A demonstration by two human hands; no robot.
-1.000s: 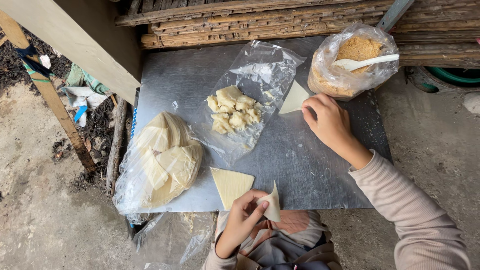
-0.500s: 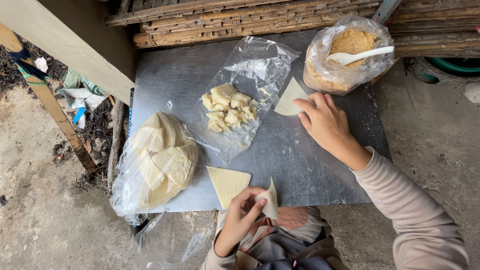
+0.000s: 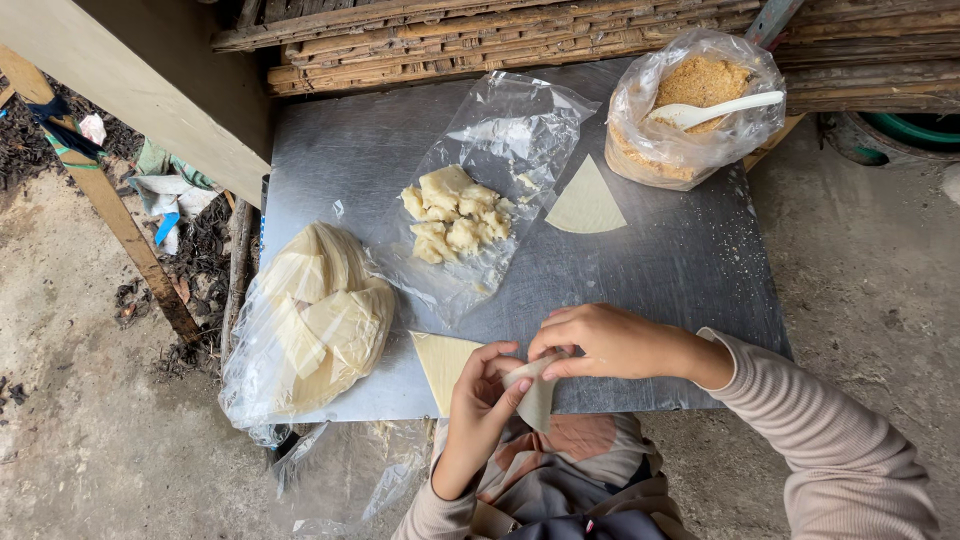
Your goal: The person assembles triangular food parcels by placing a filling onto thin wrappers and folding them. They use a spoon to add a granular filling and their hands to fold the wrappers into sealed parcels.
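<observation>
Both hands are at the near edge of the bench (image 3: 640,290), close together, and both are pinching one small dough sheet (image 3: 537,392). The left hand (image 3: 480,405) holds it from below with fingers and thumb. The right hand (image 3: 600,343) grips its top edge from the right side. The sheet is thin, pale and soft, and it bends between the fingers, so it looks partly folded, not flat.

The folding looks only just started. No filling can be seen in the sheet, and no finished piece lies on the bench.

A second flat sheet (image 3: 447,362) lies at the near edge, just left of the hands, with one corner hanging over the edge. A third sheet (image 3: 587,203), shaped like a wedge, lies flat near the far right corner. Both look untouched.

A bag of folded sheets (image 3: 315,320) sits at the near left corner (it is quite full). An open plastic bag with pale lumps (image 3: 455,215) lies in the middle of the bench. A bag of brown crumbs (image 3: 690,110) stands at the far right corner with a white spoon (image 3: 715,110) in it.
</observation>
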